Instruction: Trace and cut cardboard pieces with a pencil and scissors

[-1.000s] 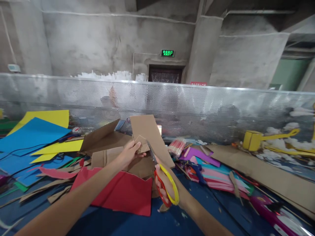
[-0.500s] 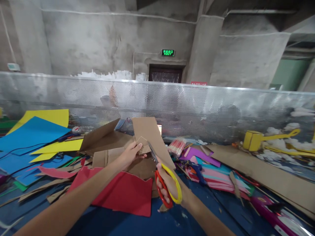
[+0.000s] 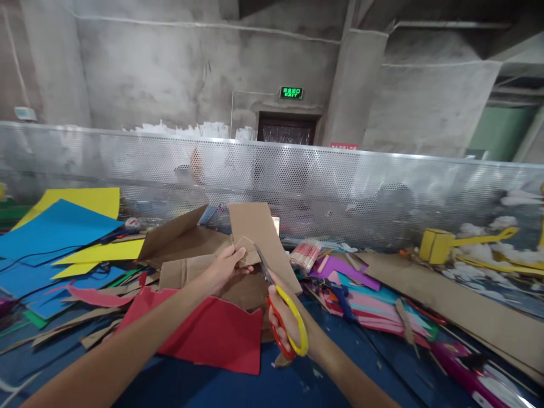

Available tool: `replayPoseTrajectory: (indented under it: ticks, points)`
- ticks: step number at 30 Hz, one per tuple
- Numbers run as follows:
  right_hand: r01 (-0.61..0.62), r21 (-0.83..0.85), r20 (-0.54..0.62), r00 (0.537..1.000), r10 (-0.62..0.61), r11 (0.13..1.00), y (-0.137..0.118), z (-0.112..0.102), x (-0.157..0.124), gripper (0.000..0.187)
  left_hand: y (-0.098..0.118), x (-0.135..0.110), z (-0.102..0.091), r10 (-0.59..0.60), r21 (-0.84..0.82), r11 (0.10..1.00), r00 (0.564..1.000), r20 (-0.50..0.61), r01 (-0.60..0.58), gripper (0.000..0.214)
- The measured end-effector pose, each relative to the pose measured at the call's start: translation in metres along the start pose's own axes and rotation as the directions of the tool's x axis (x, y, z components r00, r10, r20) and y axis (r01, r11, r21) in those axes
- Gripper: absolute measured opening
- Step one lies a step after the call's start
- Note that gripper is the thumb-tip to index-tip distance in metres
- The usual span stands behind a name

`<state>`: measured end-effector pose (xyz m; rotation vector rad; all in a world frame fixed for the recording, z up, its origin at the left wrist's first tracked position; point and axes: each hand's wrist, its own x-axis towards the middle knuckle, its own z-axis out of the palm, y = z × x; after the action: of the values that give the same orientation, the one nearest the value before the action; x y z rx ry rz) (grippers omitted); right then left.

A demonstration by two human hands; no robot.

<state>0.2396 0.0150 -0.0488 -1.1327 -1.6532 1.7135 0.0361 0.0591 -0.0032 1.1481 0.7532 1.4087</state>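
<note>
My left hand point(image 3: 229, 263) pinches a small piece of cardboard point(image 3: 249, 252) with angled edges, thumb on top. In my right hand point(image 3: 283, 314) are scissors point(image 3: 293, 328) with one red and one yellow handle loop. Their dark blades reach up to the right edge of the small piece; whether they bite into it I cannot tell. Behind both hands a long cardboard strip point(image 3: 255, 218) slants down to the right. A red felt sheet point(image 3: 212, 334) lies under my left forearm, and an opened cardboard box piece point(image 3: 182, 241) is beyond it.
Blue sheets point(image 3: 55, 232) and yellow sheets point(image 3: 85, 198) pile up on the left among cardboard scraps. To the right lie coloured felt sheets point(image 3: 374, 309), a long cardboard panel point(image 3: 459, 300), a purple tool point(image 3: 471, 374) and a yellow block point(image 3: 436, 246). A perforated metal screen point(image 3: 340, 187) stands behind.
The handle loops of the scissors have drawn a little closer together and shifted slightly left with my right hand. My left hand keeps its hold on the small cardboard piece.
</note>
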Motion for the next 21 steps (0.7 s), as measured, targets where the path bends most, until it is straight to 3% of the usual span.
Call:
replayPoseTrajectory:
  ticks: [5,12,17,21]
  points:
    - [-0.112,0.051,0.035,0.993,0.110,0.992,-0.009,-0.010,-0.004,0.074,-0.013,0.004,-0.002,-0.059,0.030,0.998,0.997,-0.040,0.060,0.012]
    - [-0.084,0.055,-0.008,0.996,0.084,0.995,-0.023,-0.017,-0.022,0.069,-0.018,-0.001,-0.003,-0.075,0.056,0.995,0.996,-0.051,0.078,0.013]
    - [-0.059,0.237,-0.014,0.998,0.064,0.970,-0.039,-0.009,-0.029,0.057,-0.011,-0.003,-0.002,-0.035,0.064,0.997,0.999,-0.034,0.038,0.017]
    - [-0.178,0.110,0.043,0.984,0.174,0.978,-0.030,-0.012,-0.013,0.074,-0.010,0.000,-0.004,-0.036,0.062,0.997,0.999,-0.018,0.037,0.017]
